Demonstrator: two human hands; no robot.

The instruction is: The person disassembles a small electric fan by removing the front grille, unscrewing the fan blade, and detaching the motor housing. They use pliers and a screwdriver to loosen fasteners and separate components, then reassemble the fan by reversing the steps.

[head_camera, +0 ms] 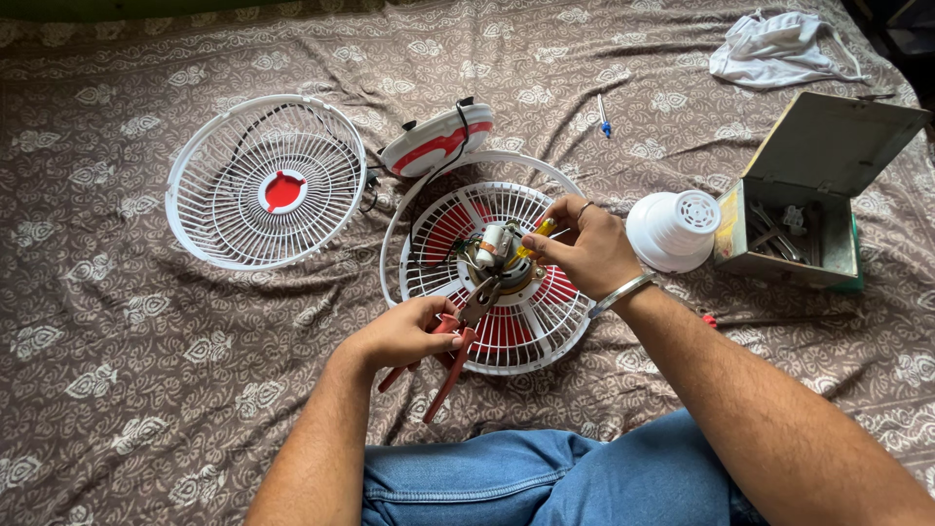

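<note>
A white fan grille with red blades behind it (545, 326) lies face down on the bed, its bare motor (497, 248) exposed at the centre. My left hand (404, 331) grips red-handled pliers (458, 336) whose jaws reach the motor's edge. My right hand (584, 244), with a ring and a metal bangle, pinches a yellow-handled screwdriver (539, 234) pointed at the motor.
A second white grille with a red hub (265, 180) lies to the left. A red-and-white fan base (435, 141) sits behind the fan. A white motor cover (674, 229), an open metal tool box (804, 209), a blue pen (604, 117) and a white cloth (774, 49) lie on the right.
</note>
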